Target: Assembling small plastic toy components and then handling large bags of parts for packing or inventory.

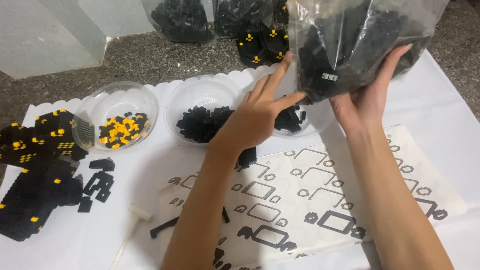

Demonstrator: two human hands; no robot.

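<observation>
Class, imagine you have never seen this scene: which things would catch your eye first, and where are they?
First, the big clear bag of black bricks at upper right, held up between the left hand and the right hand over a clear bowl. Next, the bowl of yellow and black bricks at left, beside the black-and-yellow brick model at the left edge. The instruction sheet lies under the forearms.

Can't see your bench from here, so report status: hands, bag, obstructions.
Both hands up: left hand and right hand gripping clear bag of black bricks. Bag held above third bowl. Nothing between them.
</observation>
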